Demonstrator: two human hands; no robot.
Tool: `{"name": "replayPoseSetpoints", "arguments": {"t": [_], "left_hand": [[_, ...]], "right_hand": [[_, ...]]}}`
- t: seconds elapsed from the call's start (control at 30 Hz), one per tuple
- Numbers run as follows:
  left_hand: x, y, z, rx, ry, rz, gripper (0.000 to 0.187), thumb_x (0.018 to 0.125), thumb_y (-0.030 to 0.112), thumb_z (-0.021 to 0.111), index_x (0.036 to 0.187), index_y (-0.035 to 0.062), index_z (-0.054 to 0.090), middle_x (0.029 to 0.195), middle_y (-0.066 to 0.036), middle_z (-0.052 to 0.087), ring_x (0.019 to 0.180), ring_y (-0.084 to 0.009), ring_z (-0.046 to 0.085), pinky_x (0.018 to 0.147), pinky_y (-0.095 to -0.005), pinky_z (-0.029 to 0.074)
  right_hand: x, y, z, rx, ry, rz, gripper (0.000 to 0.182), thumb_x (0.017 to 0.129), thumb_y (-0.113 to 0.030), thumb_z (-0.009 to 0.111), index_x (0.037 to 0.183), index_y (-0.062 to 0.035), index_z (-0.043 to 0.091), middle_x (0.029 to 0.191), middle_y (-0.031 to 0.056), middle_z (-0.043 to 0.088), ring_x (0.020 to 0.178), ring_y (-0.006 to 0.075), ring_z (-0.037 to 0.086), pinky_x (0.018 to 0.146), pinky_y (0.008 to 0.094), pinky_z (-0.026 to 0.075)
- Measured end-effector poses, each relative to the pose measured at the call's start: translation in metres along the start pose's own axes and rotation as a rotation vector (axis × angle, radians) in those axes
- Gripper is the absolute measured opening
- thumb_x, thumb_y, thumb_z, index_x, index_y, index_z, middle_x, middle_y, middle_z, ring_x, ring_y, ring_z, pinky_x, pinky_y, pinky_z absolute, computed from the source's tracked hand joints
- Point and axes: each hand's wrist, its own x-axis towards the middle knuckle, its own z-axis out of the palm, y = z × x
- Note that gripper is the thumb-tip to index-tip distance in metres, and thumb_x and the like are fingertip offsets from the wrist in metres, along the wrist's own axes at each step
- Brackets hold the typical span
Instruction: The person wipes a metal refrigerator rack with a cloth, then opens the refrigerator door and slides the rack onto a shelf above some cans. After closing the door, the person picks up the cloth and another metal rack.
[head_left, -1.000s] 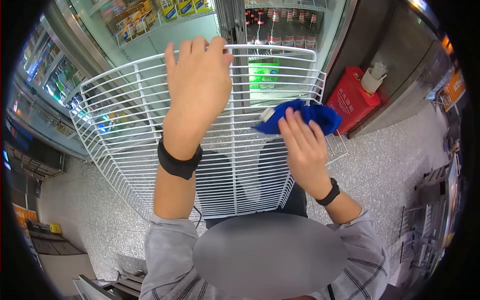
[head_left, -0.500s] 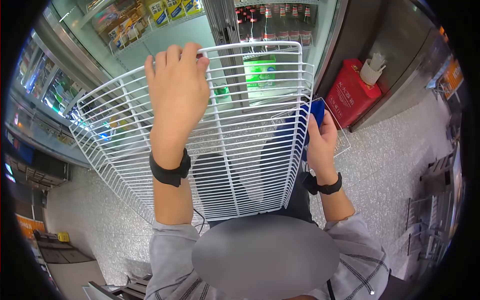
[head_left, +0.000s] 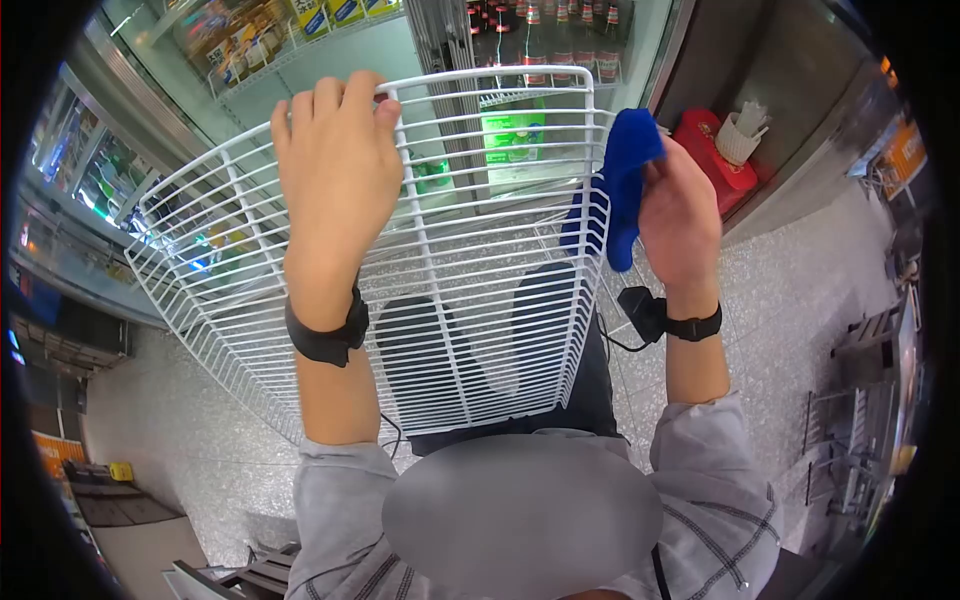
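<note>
I see the left hand [head_left: 335,165] raised in front of the camera, its fingers curled over the top wire of a white wire refrigerator shelf [head_left: 470,290] and closed on it. The shelf is held up off the floor, tilted with its top edge away from me and its lower edge close to the person's body, so the gray speckled floor [head_left: 790,300] shows through the bars. The right hand [head_left: 683,215] is at the shelf's right edge, closed around a blue cloth [head_left: 622,180]; the cloth is bunched in the grip and hangs down against the right side frame of the shelf, touching the wires there. Both wrists carry a black band [head_left: 326,338], and the one on the right wrist has a small black unit with a thin cable attached. Both forearms come out of gray sleeves [head_left: 345,500]. Behind the shelf I see an open glass-door cooler [head_left: 330,70] with yellow cartons on an upper shelf at the left and a row of dark bottles [head_left: 540,25] with red labels at the top centre. Green packages [head_left: 512,140] are visible through the bars, inside the cooler. To the right of the cooler stands a red box [head_left: 715,155], partly hidden by the right hand, with a white object on top of it.
</note>
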Motion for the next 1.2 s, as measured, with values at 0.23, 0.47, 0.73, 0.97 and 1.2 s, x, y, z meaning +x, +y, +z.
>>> {"name": "replayPoseSetpoints", "arguments": {"t": [0.23, 0.47, 0.73, 0.97, 1.2], "left_hand": [[-0.004, 0.008, -0.001, -0.016, 0.015, -0.003, 0.016, 0.093, 0.019, 0.057, 0.103, 0.0074, 0.062, 0.093, -0.01, 0.059, 0.097, -0.0307, 0.055, 0.104, -0.0516, 0.034], [-0.006, 0.012, -0.004, -0.014, 0.069, -0.033, 0.016, 0.094, 0.015, 0.054, 0.106, 0.0064, 0.061, 0.096, -0.011, 0.059, 0.097, -0.0323, 0.053, 0.103, -0.048, 0.034], [-0.01, 0.013, 0.001, -0.022, 0.092, -0.033, 0.015, 0.091, 0.016, 0.06, 0.103, 0.0073, 0.062, 0.094, -0.008, 0.057, 0.099, -0.0282, 0.054, 0.106, -0.0518, 0.032], [-0.01, 0.007, -0.002, 0.0, 0.093, -0.036, 0.015, 0.091, 0.017, 0.06, 0.102, 0.0072, 0.062, 0.094, -0.008, 0.058, 0.099, -0.0283, 0.054, 0.106, -0.052, 0.032], [-0.013, 0.009, -0.003, -0.013, 0.121, -0.021, 0.017, 0.094, 0.016, 0.054, 0.107, 0.0073, 0.061, 0.098, -0.011, 0.059, 0.099, -0.0323, 0.053, 0.105, -0.0488, 0.032]], "right_hand": [[0.008, 0.024, 0.02, -0.686, 0.182, -0.323, 0.036, 0.081, -0.002, 0.069, 0.116, -0.0008, 0.061, 0.105, 0.0066, 0.067, 0.092, 0.0098, 0.063, 0.074, 0.0226, 0.05], [-0.025, 0.052, 0.026, -1.11, 0.415, -0.457, 0.026, 0.084, -0.007, 0.07, 0.107, 0.0039, 0.067, 0.081, 0.0123, 0.072, 0.071, 0.0131, 0.069, 0.066, 0.0257, 0.053], [-0.076, 0.065, 0.01, -1.15, 0.396, -0.298, 0.022, 0.083, -0.007, 0.071, 0.102, 0.0035, 0.068, 0.078, 0.0121, 0.071, 0.067, 0.0133, 0.067, 0.061, 0.0263, 0.05], [-0.104, 0.066, 0.006, -1.17, 0.321, -0.215, 0.02, 0.085, -0.006, 0.069, 0.102, 0.0032, 0.069, 0.077, 0.0132, 0.071, 0.069, 0.0141, 0.069, 0.061, 0.0273, 0.05], [-0.041, 0.025, 0.032, -1.003, 0.374, -0.317, 0.021, 0.096, -0.009, 0.059, 0.108, 0.0047, 0.067, 0.072, -0.0036, 0.06, 0.066, 0.0019, 0.049, 0.057, 0.0205, 0.041]]}}
